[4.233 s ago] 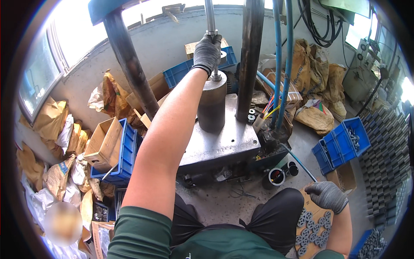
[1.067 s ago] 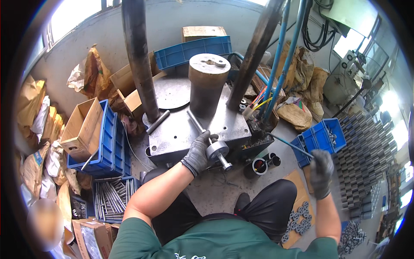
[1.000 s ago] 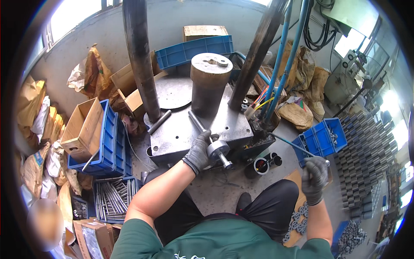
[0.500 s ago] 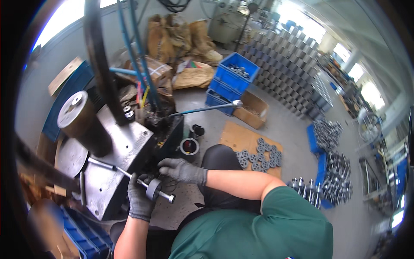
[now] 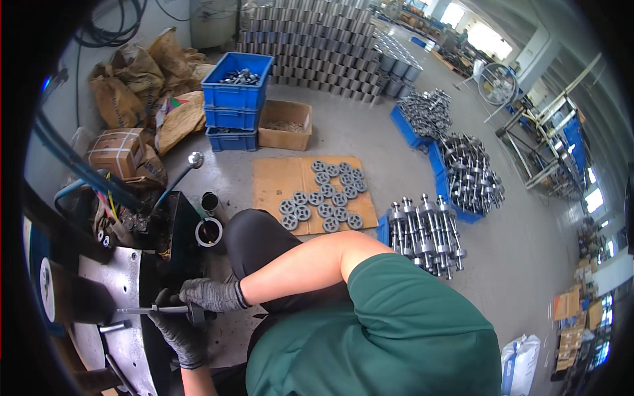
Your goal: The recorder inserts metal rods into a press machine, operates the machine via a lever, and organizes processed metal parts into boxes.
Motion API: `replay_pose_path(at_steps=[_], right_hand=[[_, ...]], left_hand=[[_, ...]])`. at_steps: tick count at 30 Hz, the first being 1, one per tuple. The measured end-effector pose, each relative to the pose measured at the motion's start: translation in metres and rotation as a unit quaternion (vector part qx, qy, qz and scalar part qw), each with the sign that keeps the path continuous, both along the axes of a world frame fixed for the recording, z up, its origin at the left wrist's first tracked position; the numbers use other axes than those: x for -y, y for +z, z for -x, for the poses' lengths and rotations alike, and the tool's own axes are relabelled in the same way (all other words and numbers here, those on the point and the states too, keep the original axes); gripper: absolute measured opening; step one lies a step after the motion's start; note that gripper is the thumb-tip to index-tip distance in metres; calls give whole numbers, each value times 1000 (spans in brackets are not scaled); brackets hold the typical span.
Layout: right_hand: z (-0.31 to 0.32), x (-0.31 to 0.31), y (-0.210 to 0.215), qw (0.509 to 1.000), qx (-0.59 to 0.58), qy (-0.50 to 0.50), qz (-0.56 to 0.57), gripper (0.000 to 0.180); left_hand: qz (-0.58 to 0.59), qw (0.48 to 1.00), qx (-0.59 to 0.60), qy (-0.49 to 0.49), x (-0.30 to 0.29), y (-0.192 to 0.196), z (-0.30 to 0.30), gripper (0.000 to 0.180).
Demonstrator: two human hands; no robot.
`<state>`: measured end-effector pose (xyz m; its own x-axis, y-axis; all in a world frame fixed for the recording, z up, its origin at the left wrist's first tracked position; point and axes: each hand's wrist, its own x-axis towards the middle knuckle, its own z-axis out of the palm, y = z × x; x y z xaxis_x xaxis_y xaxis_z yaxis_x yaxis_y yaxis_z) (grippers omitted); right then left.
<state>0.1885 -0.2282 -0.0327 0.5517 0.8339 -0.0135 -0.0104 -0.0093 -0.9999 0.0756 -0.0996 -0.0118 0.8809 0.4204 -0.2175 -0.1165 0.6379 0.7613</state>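
Note:
A grey-gloved left hand of mine (image 5: 179,338) is wrapped round a metal shaft (image 5: 140,310). The shaft lies almost level above the steel block (image 5: 135,340), its thin end toward a dark cylinder (image 5: 76,294). Close to my hands, the shaft carries a round collar (image 5: 195,314). My right hand (image 5: 214,294), also gloved, has its fingers curled at the collar end, just above it; its fingertips are partly hidden. On the block beside the shaft rests a short metal pin (image 5: 115,327).
Spoked grey discs (image 5: 340,199) lie on a cardboard sheet (image 5: 274,175). Finished-looking shafts (image 5: 426,231) stand in blue crates at right. Stacked blue bins (image 5: 234,96) and an open carton (image 5: 284,125) stand farther off. A ball-ended lever (image 5: 195,159) rises near the block.
My view has swung to the right. The shaft now lies more level, and my right hand has moved from beside it to its collar end. My left hand still grips it.

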Motion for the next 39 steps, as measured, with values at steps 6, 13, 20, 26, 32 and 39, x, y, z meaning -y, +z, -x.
replay_pose_path(at_steps=[6,13,20,26,32,39], right_hand=[[-31,2,-16,966,200,-114,-116,14],[-65,93,84,933,-191,-132,-274,23],[-89,239,89,871,-256,-267,-322,31],[-122,401,34,888,-130,-407,-167,24],[-116,543,-2,873,-118,-433,192,47],[-79,567,43,719,122,-159,665,52]], left_hand=[[-149,988,-40,-15,-7,-25,-19,44],[-309,935,-131,-117,-12,-45,-16,33],[-328,919,-121,-184,-13,-63,4,28],[-384,868,-189,-251,-26,-83,26,29],[-366,878,-174,-254,-10,-73,14,28],[-377,873,-171,-259,0,-64,15,28]])
